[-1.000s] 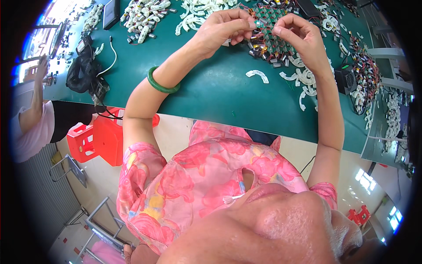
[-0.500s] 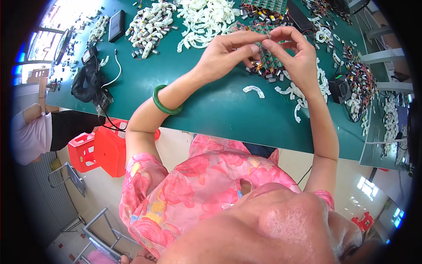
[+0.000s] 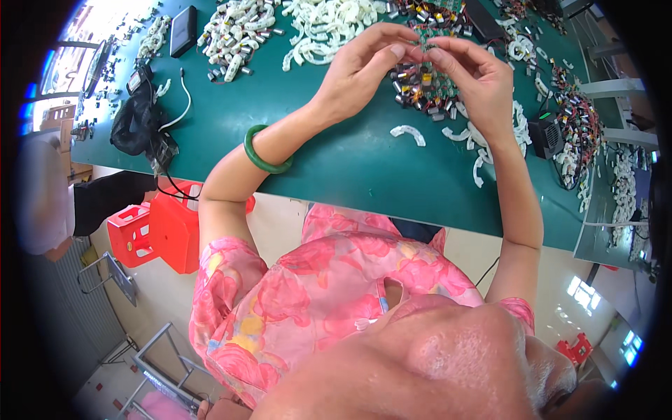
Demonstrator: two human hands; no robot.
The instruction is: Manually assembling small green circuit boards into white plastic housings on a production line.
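My left hand [image 3: 364,77] and right hand [image 3: 476,80] pinch something tiny, perhaps a small part, fingertip to fingertip above the desk [image 3: 336,161] near its far edge. A loose grip could drop it into the parts pile [image 3: 420,87] below.

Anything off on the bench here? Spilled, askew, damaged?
Nothing looks damaged. The green table is cluttered: white curved plastic pieces lie loose near the front edge, away from the main white pile. Both hands, left hand and right hand, pinch something small over the circuit boards; too small to tell.
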